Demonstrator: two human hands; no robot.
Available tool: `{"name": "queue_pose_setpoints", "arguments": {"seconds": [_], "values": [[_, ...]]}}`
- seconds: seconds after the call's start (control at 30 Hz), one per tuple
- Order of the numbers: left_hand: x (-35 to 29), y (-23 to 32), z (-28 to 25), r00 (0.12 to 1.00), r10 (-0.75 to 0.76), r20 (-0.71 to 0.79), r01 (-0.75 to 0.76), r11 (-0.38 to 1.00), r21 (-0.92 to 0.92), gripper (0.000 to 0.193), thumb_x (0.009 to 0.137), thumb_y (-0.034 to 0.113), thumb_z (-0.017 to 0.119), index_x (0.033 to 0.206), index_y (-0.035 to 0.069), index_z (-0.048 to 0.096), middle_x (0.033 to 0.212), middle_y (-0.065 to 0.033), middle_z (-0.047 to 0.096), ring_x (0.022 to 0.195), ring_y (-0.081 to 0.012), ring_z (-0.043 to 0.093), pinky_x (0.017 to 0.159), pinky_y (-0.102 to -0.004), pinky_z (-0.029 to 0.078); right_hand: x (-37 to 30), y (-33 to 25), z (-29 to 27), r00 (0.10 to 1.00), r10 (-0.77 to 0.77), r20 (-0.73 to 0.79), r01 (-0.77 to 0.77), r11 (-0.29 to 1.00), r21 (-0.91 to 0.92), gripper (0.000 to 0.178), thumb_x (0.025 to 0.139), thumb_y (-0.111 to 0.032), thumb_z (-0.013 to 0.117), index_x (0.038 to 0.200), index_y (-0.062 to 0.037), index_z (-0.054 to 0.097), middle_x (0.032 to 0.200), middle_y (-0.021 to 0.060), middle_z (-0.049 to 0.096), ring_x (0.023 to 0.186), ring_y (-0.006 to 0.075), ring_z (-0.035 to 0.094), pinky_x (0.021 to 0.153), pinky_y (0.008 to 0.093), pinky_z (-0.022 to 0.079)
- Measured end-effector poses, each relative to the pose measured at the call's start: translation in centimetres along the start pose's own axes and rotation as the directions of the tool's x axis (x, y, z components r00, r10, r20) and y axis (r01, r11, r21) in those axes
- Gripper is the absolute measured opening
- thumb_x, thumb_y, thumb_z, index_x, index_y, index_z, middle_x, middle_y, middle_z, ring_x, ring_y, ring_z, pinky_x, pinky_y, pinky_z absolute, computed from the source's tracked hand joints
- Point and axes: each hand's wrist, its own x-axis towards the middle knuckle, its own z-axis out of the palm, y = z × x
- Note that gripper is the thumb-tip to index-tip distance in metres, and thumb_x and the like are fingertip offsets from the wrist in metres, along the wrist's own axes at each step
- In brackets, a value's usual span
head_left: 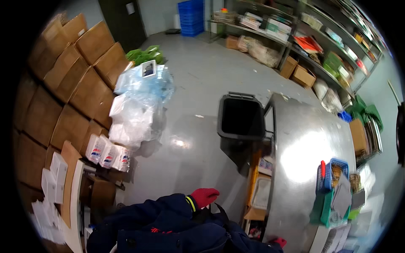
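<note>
Far left, brown cartons stacked high, bulging edge toward the aisle; below, at lower left, white table with pale boxes close to its rim. Next along, white packs and plastic-wrapped bundles spilling out past the carton line, green bag beyond. Middle: grey floor wide and open, running back to blue crates at the far wall — plenty of room to walk or swing an arm, bar one small pale scrap. Left hand, covered in red, held out in front of the dark jacket just past a yellow cuff band; outline narrow, fingers blurred together, cannot tell if gripping anything. Black bin ahead, open-topped, by the table's far-left corner, pinching the passage on that side. Right hand low at the bottom edge, mostly cut off, only a bit of red visible; cannot tell wide or closed. Nearest to it, along the right side, steel table: long, smooth, silvery, strong glare mid-top, left half bare, loaded shelf underneath, blue basket and teal basket crowding the right edge.
</note>
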Motion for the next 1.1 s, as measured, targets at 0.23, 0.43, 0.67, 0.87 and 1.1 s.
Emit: {"name": "queue_pose_setpoints", "arguments": {"seconds": [0.23,0.43,0.67,0.87,1.1], "values": [[6.1,-3.0,-8.8,0.995,0.079,-0.053,-0.086,0.985,-0.150,0.031,0.083,0.028,0.052,0.109,0.012,0.055,0.097,-0.0120,0.061,0.092,-0.0302,0.057,0.081,-0.0372,0.045,-2.0,-22.3,23.8,0.124,-0.266,0.956,0.302,0.928,0.218,0.013,0.069,-0.022,0.057,0.067,-0.0092,0.055,0.061,0.0092,0.055,0.061,0.0276,0.057,0.054,0.0399,0.047],[12.0,-8.4,-21.3,0.974,-0.042,-0.221,0.039,0.999,-0.016,0.027,0.083,0.027,0.051,0.105,0.012,0.056,0.093,-0.0132,0.061,0.088,-0.0307,0.058,0.076,-0.0373,0.046,-9.6,-32.9,39.1,-0.428,-0.022,0.903,0.894,0.135,0.427,0.018,0.068,-0.033,0.057,0.065,-0.0147,0.058,0.067,0.0077,0.060,0.066,0.0283,0.059,0.057,0.0421,0.046],[12.3,-14.5,-36.9,0.780,-0.228,-0.583,0.309,0.950,0.042,0.025,0.081,0.023,0.057,0.101,0.007,0.059,0.090,-0.0148,0.061,0.083,-0.0310,0.059,0.073,-0.0356,0.047,-10.2,-50.3,55.8,-0.330,-0.014,0.944,0.936,-0.135,0.325,0.022,0.072,-0.032,0.056,0.075,-0.0111,0.063,0.077,0.0082,0.065,0.075,0.0255,0.063,0.064,0.0404,0.050],[14.1,-22.9,-43.4,0.671,-0.600,-0.435,0.466,0.798,-0.382,0.029,0.077,0.029,0.060,0.099,0.010,0.061,0.088,-0.0106,0.065,0.084,-0.0255,0.061,0.078,-0.0328,0.048,-13.8,-64.9,73.8,-0.261,-0.150,0.954,0.842,0.449,0.301,0.019,0.080,-0.021,0.048,0.070,-0.0070,0.056,0.064,0.0096,0.059,0.055,0.0240,0.059,0.050,0.0353,0.048],[25.2,-27.4,-60.1,0.720,-0.380,-0.580,0.363,0.919,-0.152,0.029,0.079,0.030,0.056,0.100,0.009,0.061,0.091,-0.0156,0.063,0.087,-0.0311,0.059,0.077,-0.0380,0.046,-23.5,-75.8,80.3,-0.215,0.097,0.972,0.917,0.361,0.167,0.017,0.074,-0.021,0.053,0.066,-0.0074,0.057,0.065,0.0109,0.061,0.059,0.0271,0.060,0.051,0.0374,0.047]]}}
